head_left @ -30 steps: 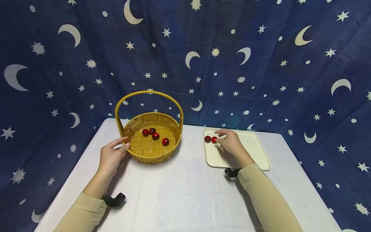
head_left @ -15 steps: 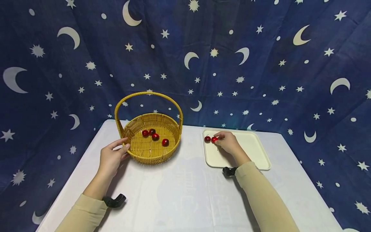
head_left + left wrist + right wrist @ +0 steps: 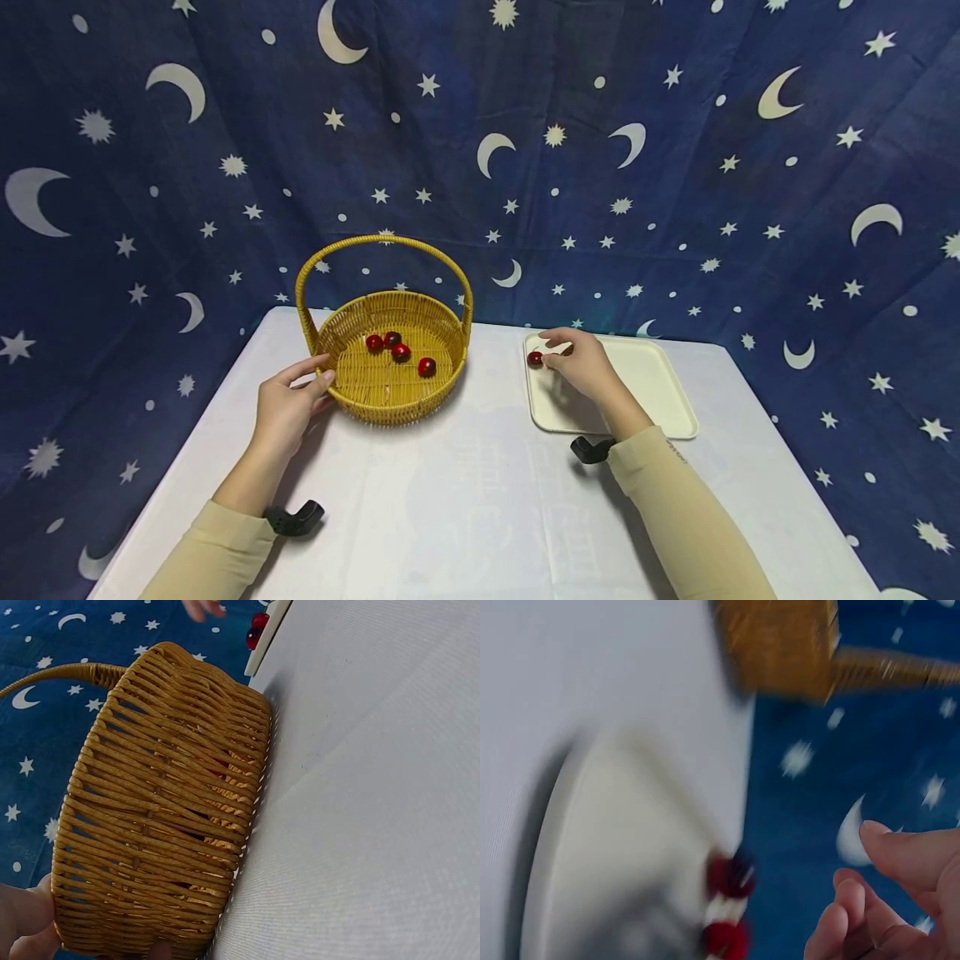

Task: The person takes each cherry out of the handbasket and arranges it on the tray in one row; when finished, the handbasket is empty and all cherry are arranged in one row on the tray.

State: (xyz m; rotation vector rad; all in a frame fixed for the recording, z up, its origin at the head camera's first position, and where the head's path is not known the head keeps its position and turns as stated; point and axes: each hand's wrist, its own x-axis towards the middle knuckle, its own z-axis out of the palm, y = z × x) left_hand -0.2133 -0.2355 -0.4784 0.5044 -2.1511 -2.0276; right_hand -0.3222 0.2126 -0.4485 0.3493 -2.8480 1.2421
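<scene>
The left hand (image 3: 287, 408) holds the left rim of the yellow wicker basket (image 3: 386, 412), its thumb and fingers at the edge. Inside lie several dark red cherries (image 3: 401, 352). Over the left part of the cream tray (image 3: 660, 392), the right hand (image 3: 591, 367) has thumb and fingers apart. Beside its fingertips sits a cherry (image 3: 535, 359). A second cherry (image 3: 725, 940) shows in the right wrist view on the tray, hidden by the hand in the head view. Nothing is between the fingers of the right hand (image 3: 900, 892) there.
The white-covered table (image 3: 450, 500) carries the basket at the left and the tray at the right. The basket's tall arched handle (image 3: 384, 239) stands upright. Behind hangs a dark blue cloth (image 3: 420, 150) with moons and stars.
The right hand has shifted slightly left, its fingers parting and now covering the right-hand cherry in the head view. The left hand stays on the basket, which has not visibly moved.
</scene>
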